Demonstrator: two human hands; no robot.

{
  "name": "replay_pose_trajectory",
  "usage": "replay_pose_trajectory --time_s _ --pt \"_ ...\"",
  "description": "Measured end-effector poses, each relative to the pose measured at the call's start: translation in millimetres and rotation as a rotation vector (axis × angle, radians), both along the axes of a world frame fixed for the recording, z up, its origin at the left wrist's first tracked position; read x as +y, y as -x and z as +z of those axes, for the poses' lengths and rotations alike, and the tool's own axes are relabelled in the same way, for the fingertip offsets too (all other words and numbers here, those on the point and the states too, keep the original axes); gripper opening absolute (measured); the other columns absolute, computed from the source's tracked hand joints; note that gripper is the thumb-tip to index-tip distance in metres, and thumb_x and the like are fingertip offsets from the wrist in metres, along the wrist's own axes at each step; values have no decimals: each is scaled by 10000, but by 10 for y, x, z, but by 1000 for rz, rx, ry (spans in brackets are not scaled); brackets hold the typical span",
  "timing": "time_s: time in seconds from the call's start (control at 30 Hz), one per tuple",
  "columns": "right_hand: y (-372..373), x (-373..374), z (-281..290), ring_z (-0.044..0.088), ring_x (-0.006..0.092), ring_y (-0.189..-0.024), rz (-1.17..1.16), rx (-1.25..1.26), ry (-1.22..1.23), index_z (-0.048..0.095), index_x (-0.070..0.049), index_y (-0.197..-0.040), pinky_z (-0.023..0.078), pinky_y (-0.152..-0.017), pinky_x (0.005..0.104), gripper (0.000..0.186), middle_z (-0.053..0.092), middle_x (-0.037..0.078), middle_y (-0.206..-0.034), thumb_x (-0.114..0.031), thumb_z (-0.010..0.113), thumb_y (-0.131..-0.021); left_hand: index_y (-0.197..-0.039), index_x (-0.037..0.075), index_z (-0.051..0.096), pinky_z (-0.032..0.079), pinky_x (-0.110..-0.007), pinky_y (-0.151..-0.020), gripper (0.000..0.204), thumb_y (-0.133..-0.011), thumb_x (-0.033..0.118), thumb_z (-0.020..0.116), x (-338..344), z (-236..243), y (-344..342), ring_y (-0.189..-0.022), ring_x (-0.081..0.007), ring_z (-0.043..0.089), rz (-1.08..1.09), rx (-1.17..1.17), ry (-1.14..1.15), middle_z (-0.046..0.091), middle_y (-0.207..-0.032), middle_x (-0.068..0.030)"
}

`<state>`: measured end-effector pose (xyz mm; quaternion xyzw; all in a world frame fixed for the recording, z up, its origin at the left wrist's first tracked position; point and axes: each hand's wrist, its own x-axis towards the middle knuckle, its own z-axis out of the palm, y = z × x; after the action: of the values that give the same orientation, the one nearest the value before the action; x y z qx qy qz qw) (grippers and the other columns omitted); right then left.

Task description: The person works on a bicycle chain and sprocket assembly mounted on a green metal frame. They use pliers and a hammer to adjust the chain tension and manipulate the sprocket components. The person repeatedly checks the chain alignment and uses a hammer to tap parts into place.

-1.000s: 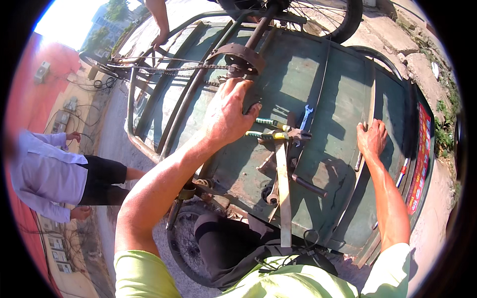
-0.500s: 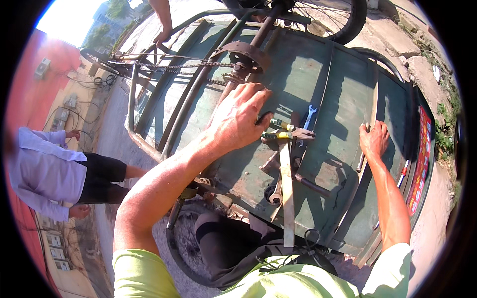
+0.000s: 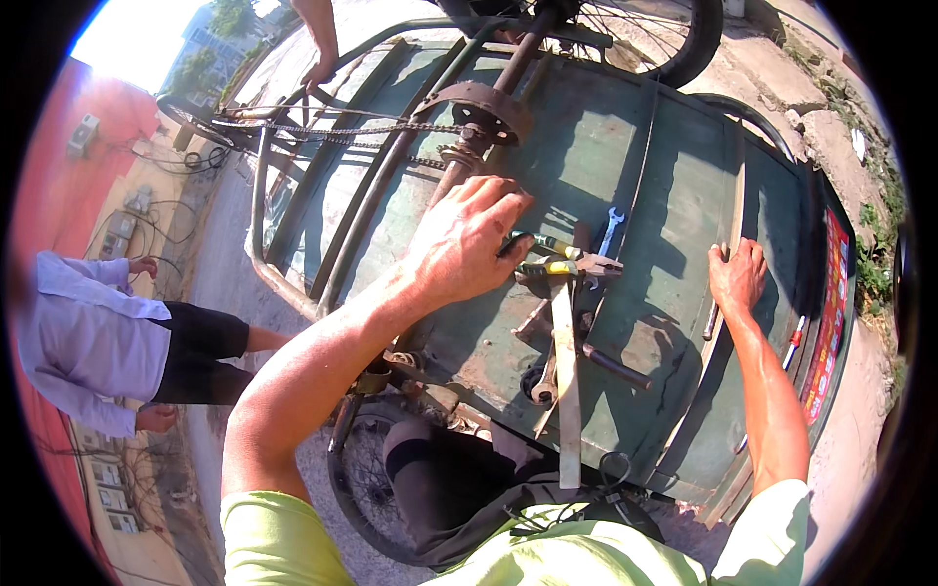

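Note:
My left hand [image 3: 471, 239] is over the rusty axle tube [image 3: 451, 182], just on my side of the brake drum [image 3: 491, 109]. Its fingers curl down, thumb apart and blackened; what they hold, if anything, is hidden. Pliers [image 3: 596, 265] with yellow-green handles lie close to its thumb, over a flat pale wooden strip [image 3: 566, 391]. A blue open-end wrench [image 3: 611, 232] lies beyond them. My right hand [image 3: 738, 275] rests at a raised rib of the green panel, fingers closed round a short metal rod [image 3: 709, 326] that sticks out below.
The green cart body [image 3: 586, 127] lies turned up, with wheels [image 3: 692, 44] at its far side and near left. A drive chain [image 3: 362, 127] runs left from the axle. A person in a pale shirt [image 3: 93, 322] stands left; another's arm [image 3: 319, 39] reaches in at the top.
My left hand has shifted slightly toward me and left, away from the brake drum, uncovering more of the axle. My right hand stays at the rib.

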<state>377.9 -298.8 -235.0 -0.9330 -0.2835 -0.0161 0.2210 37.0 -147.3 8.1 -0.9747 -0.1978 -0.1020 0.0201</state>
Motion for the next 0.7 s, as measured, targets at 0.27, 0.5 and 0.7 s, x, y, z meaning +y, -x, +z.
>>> replay_pose_trajectory --time_s 0.27,0.5,0.7 --pt "79 84 1 481 369 -1295 19 7 -23 600 -52 -1180 438 -1031 543 480 539 127 -1357 -403 703 -868 -1524 -49 335 434 -443 -1108 861 -859 293 760 518 -182 170 -1333 -396 497 633 -136 88 413 -1497 -262" --pt "12 3 -13 482 367 -1294 6 0 -7 598 -51 -1200 435 -1034 543 496 534 128 -1369 -409 699 -872 -1320 43 614 455 -437 -1090 521 -853 203 781 -135 -220 1 -1294 -348 535 -31 92 37 581 -1326 -163" --pt "82 64 19 470 359 -1313 19 28 -5 595 -53 -1215 430 -1045 542 501 521 126 -1390 -405 695 -873 -1452 2 474 455 -433 -1069 725 -870 339 744 756 -60 194 -1248 -376 569 697 -319 157 545 -1361 -235"
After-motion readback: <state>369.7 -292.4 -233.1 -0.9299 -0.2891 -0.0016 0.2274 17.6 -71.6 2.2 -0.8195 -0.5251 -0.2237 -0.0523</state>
